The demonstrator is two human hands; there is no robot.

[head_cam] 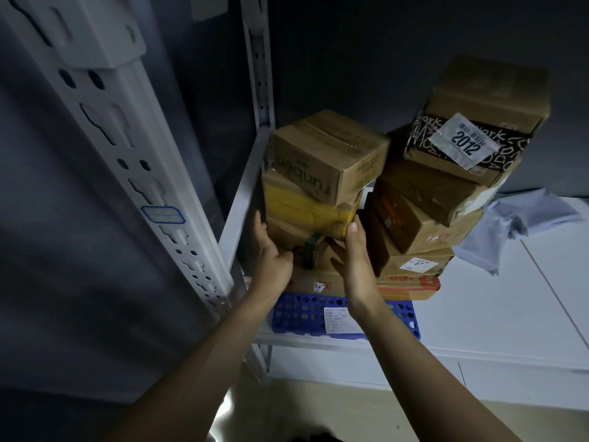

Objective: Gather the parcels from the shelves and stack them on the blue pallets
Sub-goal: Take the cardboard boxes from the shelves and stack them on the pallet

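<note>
The left hand (271, 260) and the right hand (355, 260) are both open, with flat palms facing each other. They press on the two sides of a brown box with a green strap (306, 250), low in the left pile. The left hand is on its left side and the right hand is on its right side.

On top of that box sits a box with yellow tape (306, 207), and on top of that a box with green letters (325, 154). Under the held box is one more box with a small sticker (314, 283).

Just to the right is a second, taller pile, leaning. Its top box has a white label reading 2012 (465, 143).

Both piles stand on a blue pallet (299, 317), which lies on a white shelf board (510, 314). A white metal post (105, 129) is near, on the left. A grey bag (516, 224) lies far right.
</note>
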